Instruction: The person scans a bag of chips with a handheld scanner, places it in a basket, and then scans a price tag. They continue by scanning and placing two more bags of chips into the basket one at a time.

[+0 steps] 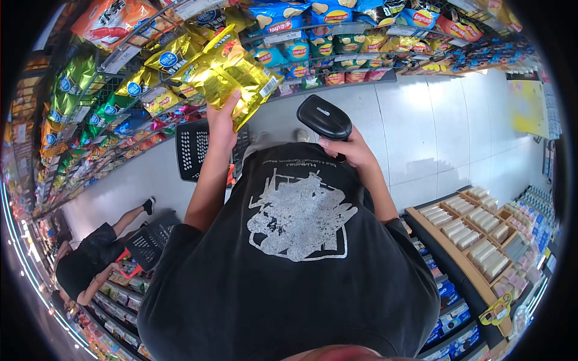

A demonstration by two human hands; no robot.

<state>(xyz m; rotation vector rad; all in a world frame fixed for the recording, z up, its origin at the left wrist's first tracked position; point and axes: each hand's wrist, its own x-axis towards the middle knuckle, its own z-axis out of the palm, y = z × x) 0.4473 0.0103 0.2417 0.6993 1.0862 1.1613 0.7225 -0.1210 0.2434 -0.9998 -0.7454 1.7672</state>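
Note:
My left hand (pixel 225 123) is closed around the lower edge of a shiny gold snack bag (pixel 232 81), raised in front of the chip shelves. A white barcode label shows on the bag's right side. My right hand (pixel 349 147) grips the handle of a black barcode scanner (pixel 324 116), whose head sits above my fist, apart from the bag. Behind my left forearm, low down, is a black shopping basket (pixel 188 150) with a perforated pattern, partly hidden by the arm.
Wire shelves of bagged chips (pixel 283 21) curve along the front and left. Tiled floor (pixel 427 120) stretches ahead to the right. A wooden display rack (pixel 475 231) with packaged goods stands at my right. At left, another person (pixel 90 259) holds a black basket (pixel 150 243) with a red handle.

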